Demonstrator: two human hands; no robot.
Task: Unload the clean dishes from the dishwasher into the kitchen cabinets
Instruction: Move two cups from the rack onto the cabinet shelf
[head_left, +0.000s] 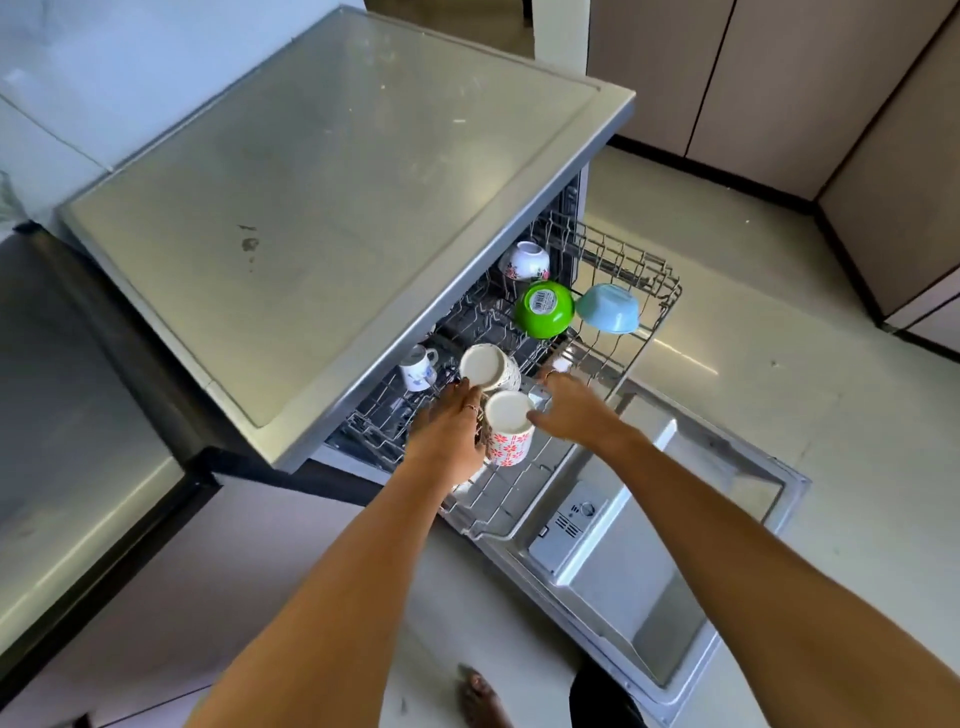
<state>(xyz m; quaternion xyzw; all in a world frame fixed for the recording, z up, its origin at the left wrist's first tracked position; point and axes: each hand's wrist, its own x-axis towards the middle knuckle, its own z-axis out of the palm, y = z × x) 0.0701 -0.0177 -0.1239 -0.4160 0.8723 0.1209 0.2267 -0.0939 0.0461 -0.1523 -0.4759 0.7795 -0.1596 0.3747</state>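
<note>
Your left hand (451, 432) grips the white mug with red flower print (509, 434) above the pulled-out wire dishwasher rack (631, 322). Your right hand (571, 410), fingers spread, touches its upturned base. A green plastic bowl (544, 308) sits inverted near the rack's far edge.

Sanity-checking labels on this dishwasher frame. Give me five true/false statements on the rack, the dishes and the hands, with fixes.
1. The upper rack is pulled out over the open door. True.
2. The green bowl sits upright, opening up. False: it is upside down, with a barcode sticker on its base.
3. The left hand is at the red-patterned mug. True.
4. The blue bowl lies left of the green bowl. False: it lies to its right, near the rack's outer edge.
5. The right hand holds a plate. False: no plate shows; it reaches into the rack beside the red-patterned mug.
</note>
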